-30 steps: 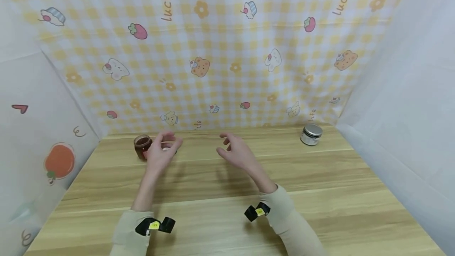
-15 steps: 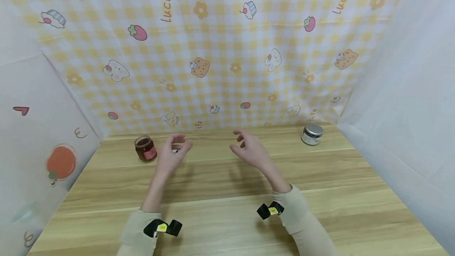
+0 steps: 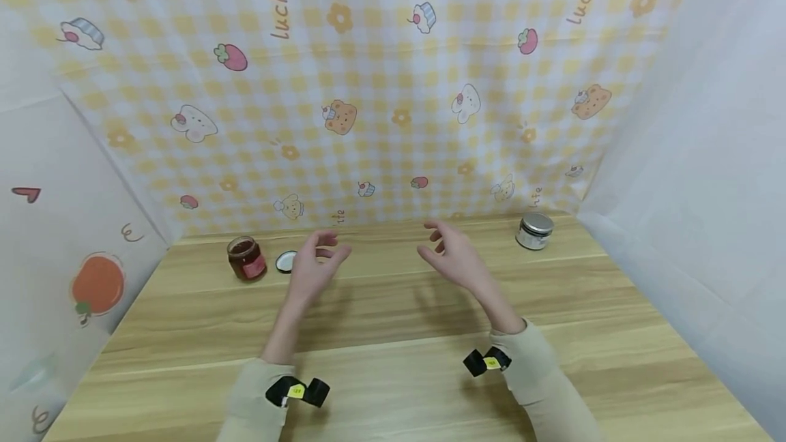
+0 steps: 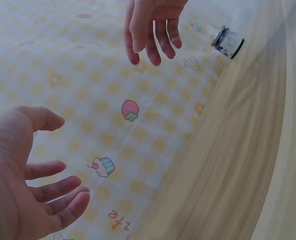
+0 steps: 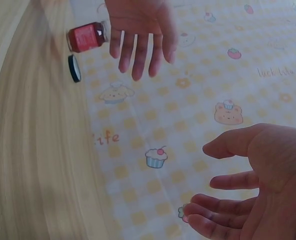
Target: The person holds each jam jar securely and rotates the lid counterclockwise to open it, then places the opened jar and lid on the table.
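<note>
My left hand (image 3: 313,270) hovers over the table with loosely curved fingers and nothing in them. Just left of it lies a round lid (image 3: 285,262), its white inside facing up and its right edge hidden behind the hand. Further left stands a lidless glass jar (image 3: 247,259) with dark red contents and a red label. My right hand (image 3: 454,256) is also raised above the table, fingers relaxed, holding nothing. To its right, near the back edge, a second jar (image 3: 534,231) stands upright with a silver lid on. Both hands are apart from these things.
The wooden table (image 3: 393,387) runs back to a yellow checked cloth (image 3: 381,87) hanging behind it. White sheets (image 3: 694,176) hang at both sides. A small black camera is strapped to each wrist.
Both hands have moved to the right, staying empty. The left hand has drawn away from the red jar, and more of the lid shows. Jars and lid keep their places.
</note>
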